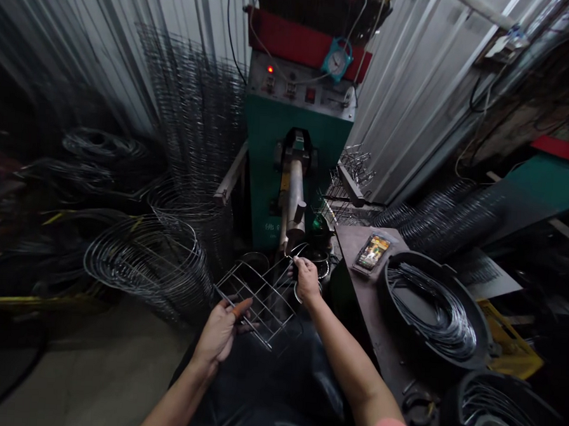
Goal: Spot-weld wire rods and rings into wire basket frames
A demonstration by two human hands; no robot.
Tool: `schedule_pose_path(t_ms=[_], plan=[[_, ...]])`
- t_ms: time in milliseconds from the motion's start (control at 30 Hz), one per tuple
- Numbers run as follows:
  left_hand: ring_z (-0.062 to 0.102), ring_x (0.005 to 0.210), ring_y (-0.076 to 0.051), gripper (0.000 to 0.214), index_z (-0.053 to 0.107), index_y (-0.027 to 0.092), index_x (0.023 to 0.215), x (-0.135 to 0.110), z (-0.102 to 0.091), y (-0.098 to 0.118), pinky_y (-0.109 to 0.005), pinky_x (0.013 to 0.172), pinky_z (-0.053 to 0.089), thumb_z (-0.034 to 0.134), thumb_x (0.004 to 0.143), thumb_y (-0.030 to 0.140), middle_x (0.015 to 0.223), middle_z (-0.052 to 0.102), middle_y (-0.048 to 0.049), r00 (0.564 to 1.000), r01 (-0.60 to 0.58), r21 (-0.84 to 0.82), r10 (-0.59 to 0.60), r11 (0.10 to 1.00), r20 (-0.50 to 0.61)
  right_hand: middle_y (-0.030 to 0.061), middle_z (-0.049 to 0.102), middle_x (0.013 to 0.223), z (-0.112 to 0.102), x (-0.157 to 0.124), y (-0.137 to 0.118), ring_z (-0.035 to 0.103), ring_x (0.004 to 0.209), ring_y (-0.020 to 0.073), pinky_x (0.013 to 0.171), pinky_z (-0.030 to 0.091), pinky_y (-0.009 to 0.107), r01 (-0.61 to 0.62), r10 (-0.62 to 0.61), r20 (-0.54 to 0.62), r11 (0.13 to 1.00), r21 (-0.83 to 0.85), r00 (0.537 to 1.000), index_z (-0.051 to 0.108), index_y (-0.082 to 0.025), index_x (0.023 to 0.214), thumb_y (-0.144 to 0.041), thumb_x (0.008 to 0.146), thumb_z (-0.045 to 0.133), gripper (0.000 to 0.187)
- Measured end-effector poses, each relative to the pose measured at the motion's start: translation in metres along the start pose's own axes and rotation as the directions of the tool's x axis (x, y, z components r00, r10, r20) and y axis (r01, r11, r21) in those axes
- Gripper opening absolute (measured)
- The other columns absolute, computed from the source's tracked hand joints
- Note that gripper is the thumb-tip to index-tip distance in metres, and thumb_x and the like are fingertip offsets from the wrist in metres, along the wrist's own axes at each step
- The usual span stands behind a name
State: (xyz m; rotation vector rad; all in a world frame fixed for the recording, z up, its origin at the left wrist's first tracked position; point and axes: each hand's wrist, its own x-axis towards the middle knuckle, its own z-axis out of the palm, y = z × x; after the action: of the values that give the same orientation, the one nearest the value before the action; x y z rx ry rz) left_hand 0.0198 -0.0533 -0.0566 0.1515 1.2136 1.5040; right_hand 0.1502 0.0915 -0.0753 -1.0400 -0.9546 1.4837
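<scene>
in the head view, the left hand (pixel 221 332) is grasping a wire grid (pixel 257 293) at its near left edge, with the thumb, which wears an orange cover (pixel 242 308), lying on top and the other fingers underneath. the grid is in front of the person, between the two hands, tilted, and above the dark cloth (pixel 265 396) on the lap. the right hand (pixel 306 279) is at the far right side of the grid, and its fingertips are pinched on a thin curved wire (pixel 302 246), just below the end of a metal arm (pixel 296 191); whether this wire is joined to the grid, i cannot tell. the metal arm comes out from the front of a green machine (pixel 302 115), on which a red light (pixel 270 68) is lit and a blue clock (pixel 337 61) hangs near the top. to the left of the grid stands a stack of wire rings (pixel 143 263), and behind it a taller wire stack (pixel 190 100) near the metal wall. to the right, on a table (pixel 347 236), there is a phone (pixel 372 252) with its screen lit, and just beside it a black basin (pixel 389 295) which contains a coil of wires (pixel 450 333). a yellow crate (pixel 518 355) is partly behind this basin.
</scene>
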Motion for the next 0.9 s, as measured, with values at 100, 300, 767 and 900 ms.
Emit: schedule_pose_path(t_ms=[100, 300, 767, 900], plan=[[0.054, 0.055, -0.011, 0.038, 0.046, 0.018, 0.087, -0.003, 0.003, 0.004, -0.032, 0.052, 0.055, 0.07, 0.059, 0.009, 0.073, 0.058, 0.0011, 1.0, -0.003, 0.009, 0.003, 1.0, -0.006, -0.0045, 0.051, 0.049, 0.001, 0.0, 0.001, 0.043, 0.04, 0.0063, 0.04, 0.036, 0.02, -0.026, 0.026, -0.008, 1.0, -0.016, 1.0, 0.051, -0.018, 0.059, -0.042, 0.063, 0.064, 0.028], [0.053, 0.055, -0.01, 0.034, 0.049, 0.017, 0.088, -0.006, 0.005, 0.007, -0.03, 0.051, 0.055, 0.07, 0.062, 0.01, 0.072, 0.056, 0.0018, 0.999, -0.026, 0.028, 0.026, 0.999, -0.027, -0.0015, 0.054, 0.056, -0.02, 0.004, -0.011, 0.05, 0.051, 0.0113, 0.05, 0.042, 0.024, 0.094, -0.076, 0.067, 0.932, -0.35, 0.995, 0.056, -0.018, 0.064, -0.044, 0.072, 0.057, 0.027], [0.054, 0.056, -0.01, 0.039, 0.047, 0.017, 0.089, -0.004, 0.003, 0.005, -0.035, 0.056, 0.057, 0.069, 0.058, 0.008, 0.075, 0.059, 0.0016, 0.999, -0.034, 0.044, 0.035, 0.998, -0.028, 0.0073, 0.06, 0.099, -0.054, 0.065, -0.045, 0.053, 0.091, 0.0157, 0.081, 0.044, 0.027, 0.773, -0.214, 0.747, 0.078, -0.63, 0.63, 0.068, -0.022, 0.095, -0.023, 0.085, 0.053, 0.018], [0.054, 0.055, -0.009, 0.039, 0.047, 0.017, 0.09, -0.003, 0.003, 0.007, -0.035, 0.056, 0.057, 0.069, 0.059, 0.008, 0.073, 0.058, 0.0023, 0.999, -0.04, 0.042, 0.042, 0.998, -0.034, 0.007, 0.061, 0.1, -0.055, 0.066, -0.041, 0.055, 0.093, 0.0153, 0.081, 0.045, 0.025, 0.771, -0.219, 0.745, 0.064, -0.633, 0.63, 0.068, -0.022, 0.096, -0.025, 0.086, 0.053, 0.018]])
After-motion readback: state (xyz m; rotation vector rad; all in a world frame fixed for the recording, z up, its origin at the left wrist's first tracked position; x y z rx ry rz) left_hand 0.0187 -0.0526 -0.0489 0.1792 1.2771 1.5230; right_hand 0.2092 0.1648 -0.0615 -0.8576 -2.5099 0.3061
